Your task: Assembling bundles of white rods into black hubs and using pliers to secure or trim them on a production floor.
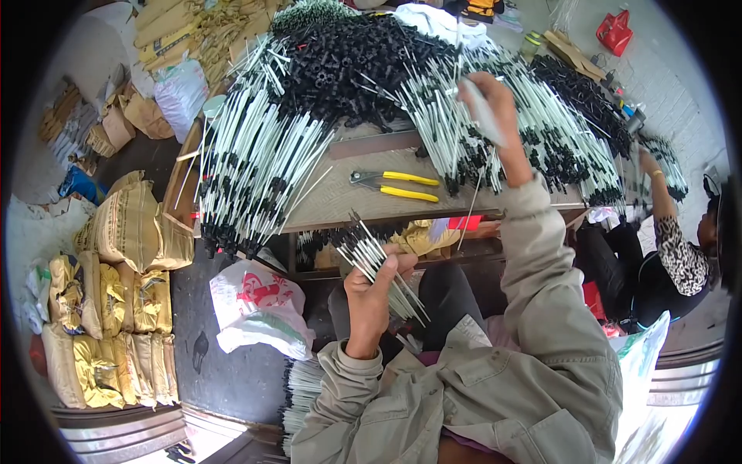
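In front of you, your left hand [372, 292]'s grip was closed around slim white, black-tipped rods [366, 249], best kept aligned, while your right hand [501, 107]'s blurred grip couldn't be told.

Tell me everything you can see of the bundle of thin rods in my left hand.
The bundle of thin rods is a loose sheaf of slim, straight, white pieces, perhaps plastic, with dark ends at the upper left. It slants down to the lower right, spreading slightly at both ends. The left hand grips it around the middle, hiding part of it. It is held over the lap, near the front edge of the table. The rods overlap too much to count.
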Demonstrator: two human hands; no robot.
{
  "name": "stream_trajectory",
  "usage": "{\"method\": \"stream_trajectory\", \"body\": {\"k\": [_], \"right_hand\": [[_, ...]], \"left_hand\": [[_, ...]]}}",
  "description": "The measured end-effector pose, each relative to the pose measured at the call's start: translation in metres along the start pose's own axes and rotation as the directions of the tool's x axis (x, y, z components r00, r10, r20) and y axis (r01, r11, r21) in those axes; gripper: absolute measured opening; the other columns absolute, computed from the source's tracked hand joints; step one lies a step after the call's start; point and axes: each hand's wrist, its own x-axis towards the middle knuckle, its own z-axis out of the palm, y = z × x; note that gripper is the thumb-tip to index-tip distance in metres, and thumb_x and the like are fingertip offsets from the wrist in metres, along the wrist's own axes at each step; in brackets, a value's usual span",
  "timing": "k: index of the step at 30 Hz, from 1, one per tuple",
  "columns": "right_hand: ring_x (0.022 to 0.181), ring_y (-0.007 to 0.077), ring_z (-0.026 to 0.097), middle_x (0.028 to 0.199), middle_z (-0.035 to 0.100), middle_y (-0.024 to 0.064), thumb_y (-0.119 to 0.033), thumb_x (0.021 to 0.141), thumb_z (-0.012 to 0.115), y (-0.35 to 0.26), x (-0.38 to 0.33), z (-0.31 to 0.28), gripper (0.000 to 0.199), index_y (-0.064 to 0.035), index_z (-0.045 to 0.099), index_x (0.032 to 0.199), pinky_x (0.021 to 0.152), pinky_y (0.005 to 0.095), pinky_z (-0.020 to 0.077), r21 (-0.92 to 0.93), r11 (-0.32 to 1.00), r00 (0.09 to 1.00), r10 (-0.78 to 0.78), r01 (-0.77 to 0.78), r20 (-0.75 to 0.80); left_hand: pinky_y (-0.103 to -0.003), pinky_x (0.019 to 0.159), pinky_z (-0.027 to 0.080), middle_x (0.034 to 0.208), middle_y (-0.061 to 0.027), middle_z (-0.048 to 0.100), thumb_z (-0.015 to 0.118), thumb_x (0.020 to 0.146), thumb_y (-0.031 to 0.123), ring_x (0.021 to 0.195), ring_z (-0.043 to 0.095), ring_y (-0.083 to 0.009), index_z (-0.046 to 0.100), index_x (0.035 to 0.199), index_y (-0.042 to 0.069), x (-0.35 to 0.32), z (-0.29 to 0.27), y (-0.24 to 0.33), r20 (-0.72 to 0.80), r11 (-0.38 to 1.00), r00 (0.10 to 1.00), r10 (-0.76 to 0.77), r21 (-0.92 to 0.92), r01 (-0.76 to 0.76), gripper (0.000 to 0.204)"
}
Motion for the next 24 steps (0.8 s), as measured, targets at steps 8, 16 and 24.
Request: {"method": "stream_trajectory", "body": {"k": [8, 16, 24], "right_hand": [[0.054, 0.0045, 0.050, 0.071, 0.061, 0.0052, -0.001, 0.077, 0.059, -0.085, -0.139, -0.039, 0.017, -0.0005, 0.058, 0.094, 0.046, 0.0164, 0.0371, 0.353, 0.833, 0.895, 0.334, -0.427, 0.296], [0.072, 0.0072, 0.057, 0.077, 0.059, 0.0033, 0.000, 0.081, 0.060, -0.075, -0.175, -0.029, 0.011, 0.0022, 0.057, 0.091, 0.060, 0.0194, 0.0434, 0.395, 0.792, 0.830, 0.236, -0.466, 0.506], [0.067, 0.0059, 0.055, 0.073, 0.059, 0.0034, -0.007, 0.082, 0.061, -0.069, -0.177, -0.016, 0.012, 0.0020, 0.057, 0.090, 0.058, 0.0190, 0.0429, 0.459, 0.753, 0.826, 0.196, -0.472, 0.528]], "left_hand": [[-0.036, 0.076, 0.052, 0.098, -0.0237, 0.059, 0.049, 0.089, 0.013, 0.086, 0.062, -0.0294, 0.045, 0.112, -0.008, 0.039, 0.015, 0.005, -0.071, 0.998, 0.995, 0.066, 0.025, -0.064, 0.031], [-0.030, 0.073, 0.051, 0.091, -0.0161, 0.062, 0.050, 0.090, 0.011, 0.080, 0.062, -0.0197, 0.052, 0.106, -0.005, 0.022, 0.059, 0.003, 0.052, 0.986, 0.984, 0.169, 0.007, -0.169, 0.024], [-0.025, 0.063, 0.044, 0.078, -0.0041, 0.058, 0.055, 0.086, 0.007, 0.067, 0.054, -0.0109, 0.054, 0.100, 0.001, 0.015, 0.065, -0.006, -0.013, 0.915, 0.950, 0.311, 0.273, -0.296, 0.015]]}}
